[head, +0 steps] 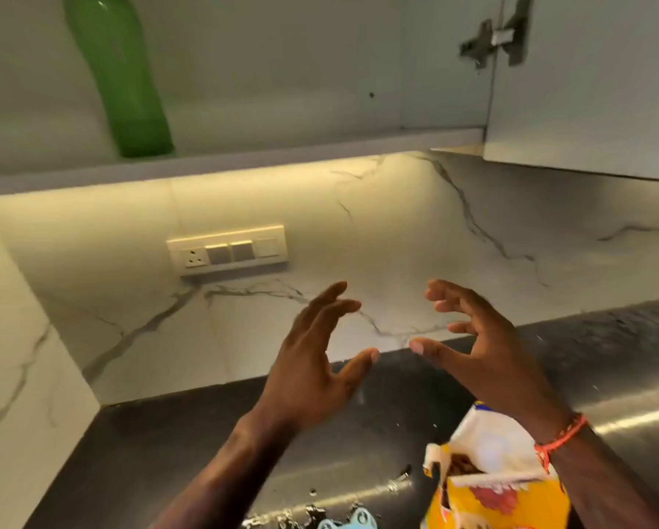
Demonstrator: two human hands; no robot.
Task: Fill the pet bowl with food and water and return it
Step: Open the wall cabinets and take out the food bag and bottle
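Note:
My left hand and my right hand are raised side by side over the dark countertop, fingers spread and curved, palms facing each other, nothing in either. Below my right wrist stands an open yellow and white pet food bag with brown kibble showing inside. A bit of a light blue object peeks in at the bottom edge; I cannot tell what it is. Water splashes lie on the counter beside it.
A green glass bottle stands on the open shelf above. A switch and socket panel sits on the marble backsplash. An open cabinet door hangs at the upper right. A marble side wall closes the left.

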